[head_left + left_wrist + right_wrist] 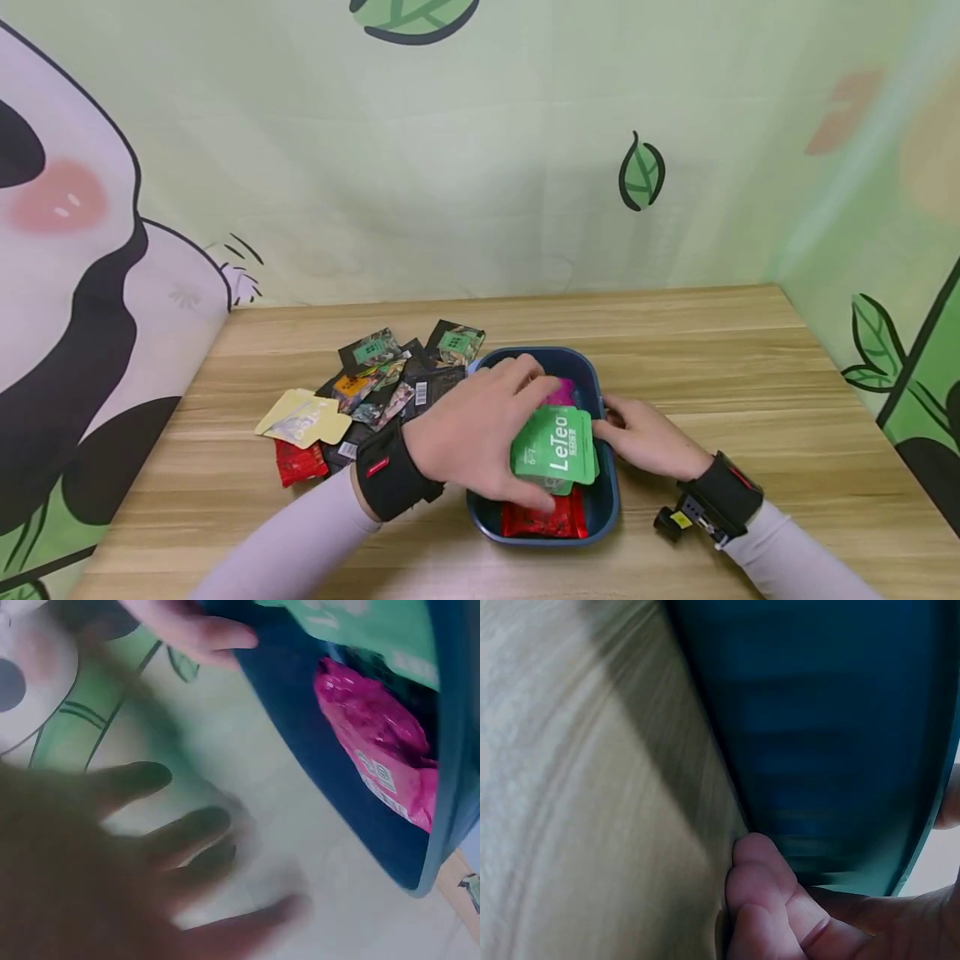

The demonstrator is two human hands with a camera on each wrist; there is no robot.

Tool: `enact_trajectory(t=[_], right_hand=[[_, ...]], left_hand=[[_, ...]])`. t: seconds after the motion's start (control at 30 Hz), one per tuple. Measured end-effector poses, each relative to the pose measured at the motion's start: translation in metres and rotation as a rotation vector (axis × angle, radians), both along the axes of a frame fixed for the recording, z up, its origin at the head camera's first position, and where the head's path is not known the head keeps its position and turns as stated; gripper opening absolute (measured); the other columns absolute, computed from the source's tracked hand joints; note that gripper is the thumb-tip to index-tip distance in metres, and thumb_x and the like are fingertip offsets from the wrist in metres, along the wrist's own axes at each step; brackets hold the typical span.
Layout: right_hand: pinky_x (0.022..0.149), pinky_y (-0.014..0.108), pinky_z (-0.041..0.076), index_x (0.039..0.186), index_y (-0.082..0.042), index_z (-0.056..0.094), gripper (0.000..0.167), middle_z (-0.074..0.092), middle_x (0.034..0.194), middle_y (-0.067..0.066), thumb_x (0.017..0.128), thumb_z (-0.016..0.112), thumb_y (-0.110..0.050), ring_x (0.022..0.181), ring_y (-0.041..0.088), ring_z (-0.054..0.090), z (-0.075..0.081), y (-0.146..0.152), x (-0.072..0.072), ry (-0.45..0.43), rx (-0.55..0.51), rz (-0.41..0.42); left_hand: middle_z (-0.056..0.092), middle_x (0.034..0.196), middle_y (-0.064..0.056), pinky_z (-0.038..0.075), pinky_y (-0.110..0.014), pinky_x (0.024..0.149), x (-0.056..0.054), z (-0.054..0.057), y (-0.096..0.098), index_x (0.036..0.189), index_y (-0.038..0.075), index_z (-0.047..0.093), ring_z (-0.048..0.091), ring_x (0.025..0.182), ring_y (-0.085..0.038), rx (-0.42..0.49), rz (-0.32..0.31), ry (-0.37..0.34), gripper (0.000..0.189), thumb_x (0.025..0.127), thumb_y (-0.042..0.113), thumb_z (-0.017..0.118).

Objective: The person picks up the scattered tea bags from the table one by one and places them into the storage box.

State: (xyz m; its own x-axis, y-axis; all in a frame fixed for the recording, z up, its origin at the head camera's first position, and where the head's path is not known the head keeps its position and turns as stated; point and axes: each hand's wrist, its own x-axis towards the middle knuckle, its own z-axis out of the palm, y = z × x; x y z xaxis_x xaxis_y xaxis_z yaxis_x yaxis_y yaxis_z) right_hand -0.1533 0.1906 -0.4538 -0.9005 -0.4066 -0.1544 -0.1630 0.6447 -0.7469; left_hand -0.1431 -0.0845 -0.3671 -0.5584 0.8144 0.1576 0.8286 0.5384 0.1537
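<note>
A blue plastic bin (611, 508) stands on the wooden table. Inside it are green LeTea packets (553, 442), a shiny red packet (543, 521) and a magenta packet (375, 739). Above the bin's left side hovers my left hand (472, 433), its fingers spread and bent. In the left wrist view those fingers (187, 840) are apart, with nothing between them. My right hand (648, 437) grips the bin's right wall, the thumb over the rim. Its curled fingers (761, 889) lie low against the outer wall in the right wrist view.
Left of the bin lies a loose pile of black packets (420, 392) with coloured labels. Cream packets (303, 417) and a red packet (298, 462) lie at its left edge. A printed cloth (480, 167) hangs behind the wooden table (690, 333).
</note>
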Motion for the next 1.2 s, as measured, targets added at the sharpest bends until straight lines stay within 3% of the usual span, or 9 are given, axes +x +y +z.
enact_trajectory(t=[0.07, 0.13, 0.17, 0.27, 0.4, 0.53, 0.77, 0.93, 1.2], right_hand=[[0.067, 0.025, 0.046, 0.138, -0.002, 0.059, 0.043, 0.069, 0.088, -0.002, 0.105, 0.056, -0.029, 0.075, 0.012, 0.059, -0.001, 0.001, 0.0, 0.008, -0.001, 0.005], [0.076, 0.027, 0.049, 0.141, -0.002, 0.058, 0.045, 0.074, 0.098, 0.0, 0.105, 0.056, -0.03, 0.084, 0.013, 0.061, -0.001, 0.001, 0.0, 0.016, -0.003, 0.007], [0.079, 0.029, 0.05, 0.142, -0.002, 0.058, 0.046, 0.075, 0.103, 0.0, 0.105, 0.057, -0.031, 0.089, 0.013, 0.062, -0.002, 0.001, 0.0, 0.018, -0.003, 0.005], [0.08, 0.03, 0.05, 0.141, -0.002, 0.058, 0.046, 0.075, 0.102, 0.0, 0.105, 0.057, -0.031, 0.09, 0.014, 0.062, -0.002, 0.002, 0.0, 0.018, 0.007, -0.001], [0.079, 0.03, 0.049, 0.141, -0.002, 0.058, 0.046, 0.073, 0.1, -0.001, 0.105, 0.057, -0.031, 0.089, 0.014, 0.061, -0.002, 0.001, 0.0, 0.016, 0.015, -0.006], [0.079, 0.029, 0.047, 0.141, -0.002, 0.058, 0.045, 0.072, 0.099, 0.0, 0.104, 0.058, -0.029, 0.089, 0.015, 0.06, -0.001, 0.0, -0.001, 0.022, 0.02, -0.01], [0.071, 0.026, 0.044, 0.136, -0.003, 0.061, 0.042, 0.069, 0.093, 0.0, 0.104, 0.058, -0.029, 0.084, 0.015, 0.058, 0.0, 0.0, -0.001, 0.022, 0.014, -0.013], [0.07, 0.025, 0.044, 0.136, -0.003, 0.061, 0.042, 0.069, 0.092, 0.0, 0.104, 0.058, -0.029, 0.083, 0.015, 0.058, 0.001, 0.0, -0.001, 0.015, 0.006, -0.014], [0.071, 0.026, 0.045, 0.137, -0.003, 0.06, 0.042, 0.069, 0.093, -0.001, 0.104, 0.058, -0.03, 0.083, 0.014, 0.058, 0.0, -0.001, -0.001, 0.014, 0.006, -0.009]], left_hand=[[0.022, 0.171, -0.009, 0.038, -0.057, 0.119, 0.003, -0.002, -0.002, 0.167, 0.023, 0.018, 0.035, 0.152, -0.032, -0.037, -0.004, -0.074, 0.132, 0.065, 0.089, 0.071], [-0.006, 0.176, -0.004, 0.022, -0.067, 0.124, 0.006, -0.004, -0.006, 0.168, 0.029, -0.003, 0.011, 0.162, -0.037, -0.076, 0.001, -0.118, 0.143, 0.062, 0.093, 0.069], [-0.01, 0.176, -0.002, 0.02, -0.068, 0.124, 0.005, -0.005, -0.008, 0.167, 0.029, -0.006, 0.007, 0.162, -0.037, -0.078, 0.001, -0.122, 0.143, 0.062, 0.092, 0.069], [-0.008, 0.176, -0.004, 0.018, -0.063, 0.126, 0.0, -0.007, -0.016, 0.168, 0.027, -0.003, 0.008, 0.162, -0.035, -0.077, 0.031, -0.099, 0.143, 0.063, 0.092, 0.069], [0.0, 0.176, -0.01, 0.018, -0.061, 0.127, -0.014, -0.008, -0.036, 0.168, 0.022, 0.005, 0.011, 0.162, -0.036, -0.066, 0.093, -0.079, 0.141, 0.064, 0.091, 0.069], [0.005, 0.175, -0.014, 0.024, -0.065, 0.123, -0.033, -0.006, -0.063, 0.168, 0.02, 0.008, 0.014, 0.16, -0.041, -0.072, 0.176, -0.085, 0.138, 0.067, 0.09, 0.068], [0.006, 0.175, -0.015, 0.028, -0.069, 0.12, -0.07, -0.009, -0.108, 0.168, 0.025, 0.005, 0.024, 0.155, -0.049, -0.101, 0.356, -0.161, 0.133, 0.069, 0.088, 0.068], [0.008, 0.174, -0.019, 0.026, -0.072, 0.119, -0.09, -0.02, -0.134, 0.168, 0.018, 0.011, 0.021, 0.155, -0.052, -0.119, 0.446, -0.189, 0.129, 0.074, 0.081, 0.071], [0.014, 0.172, -0.025, 0.028, -0.073, 0.117, -0.111, -0.042, -0.169, 0.167, 0.013, 0.014, 0.021, 0.154, -0.054, -0.169, 0.579, -0.237, 0.123, 0.079, 0.078, 0.068]])
